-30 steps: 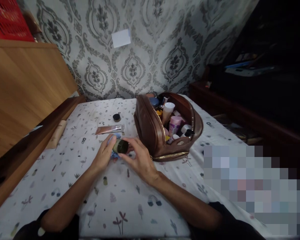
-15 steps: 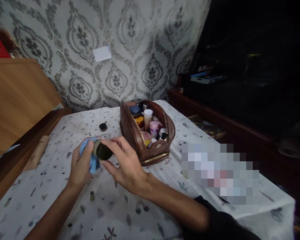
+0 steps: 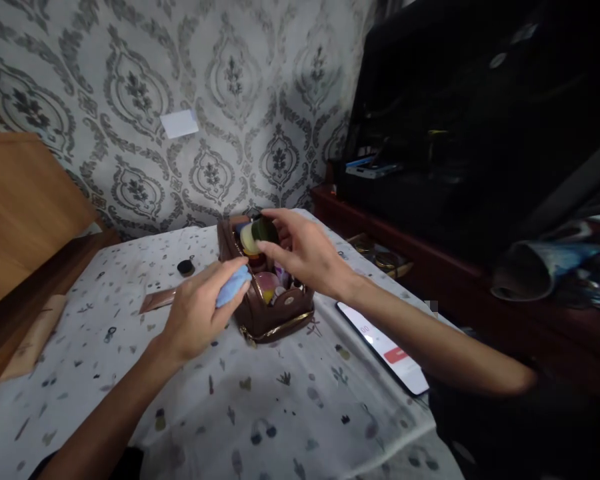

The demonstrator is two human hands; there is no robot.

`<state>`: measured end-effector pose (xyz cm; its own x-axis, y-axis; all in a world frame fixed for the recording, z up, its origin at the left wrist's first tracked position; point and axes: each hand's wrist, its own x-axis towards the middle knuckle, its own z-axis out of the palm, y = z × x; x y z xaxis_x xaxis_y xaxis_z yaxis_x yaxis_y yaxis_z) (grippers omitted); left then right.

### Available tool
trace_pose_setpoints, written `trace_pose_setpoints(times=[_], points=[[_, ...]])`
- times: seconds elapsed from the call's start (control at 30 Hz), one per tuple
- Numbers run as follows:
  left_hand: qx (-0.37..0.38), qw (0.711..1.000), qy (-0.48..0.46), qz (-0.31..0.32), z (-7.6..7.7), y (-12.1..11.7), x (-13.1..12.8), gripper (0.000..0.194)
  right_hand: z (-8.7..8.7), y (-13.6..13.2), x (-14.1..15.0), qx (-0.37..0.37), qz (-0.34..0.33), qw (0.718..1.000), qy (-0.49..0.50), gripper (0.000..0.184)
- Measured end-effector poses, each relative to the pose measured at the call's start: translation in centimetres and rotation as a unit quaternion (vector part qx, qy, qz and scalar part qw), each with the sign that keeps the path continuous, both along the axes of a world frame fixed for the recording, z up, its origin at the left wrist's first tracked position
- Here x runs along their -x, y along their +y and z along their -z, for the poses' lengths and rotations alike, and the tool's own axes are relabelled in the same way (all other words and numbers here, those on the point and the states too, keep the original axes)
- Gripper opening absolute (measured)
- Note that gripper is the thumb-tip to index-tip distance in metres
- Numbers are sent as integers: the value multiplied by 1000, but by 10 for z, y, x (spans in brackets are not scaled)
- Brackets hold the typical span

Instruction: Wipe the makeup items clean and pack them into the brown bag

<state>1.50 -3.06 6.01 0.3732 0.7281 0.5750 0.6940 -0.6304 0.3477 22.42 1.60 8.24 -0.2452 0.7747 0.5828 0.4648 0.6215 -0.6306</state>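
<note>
While left hand pinches blue cloth beside brown bag, right hand clasps dark-lidded jar between thumb and fingers, above open bag. Tube, black lid on patterned tablecloth, left of bag.

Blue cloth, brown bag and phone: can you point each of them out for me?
Blue cloth (image 3: 233, 287): head view, the middle of its bunched, visible part.
Brown bag (image 3: 254, 313): head view, the leather side below the open zip.
Phone (image 3: 396, 355): head view, the red patch on its lit screen.
</note>
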Motion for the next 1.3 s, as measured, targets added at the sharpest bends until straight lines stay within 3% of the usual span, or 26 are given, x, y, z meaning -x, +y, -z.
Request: trace_pose_setpoints(times=[0.1,0.2,0.33,0.5,0.8,0.97,1.3], points=[[-35,997,76,-3,10,0,4,39,3,8,-5,-1,31,984,-176,41],[-55,995,79,-8,17,0,7,39,3,11,0,9,23,944,-328,32],[-61,995,76,-5,21,1,8,37,2,14,12,-19,25,894,-448,34],[-63,996,67,1,22,2,7,37,7,24,19,-45,33,879,-474,32],[-58,996,67,4,23,1,8,37,2,27,26,53,-5,827,-560,28],[-59,996,62,11,23,1,8,37,3,30,27,38,-11,819,-572,34],[-40,998,41,24,24,2,7,39,7,41,40,21,-25,819,-573,28]])
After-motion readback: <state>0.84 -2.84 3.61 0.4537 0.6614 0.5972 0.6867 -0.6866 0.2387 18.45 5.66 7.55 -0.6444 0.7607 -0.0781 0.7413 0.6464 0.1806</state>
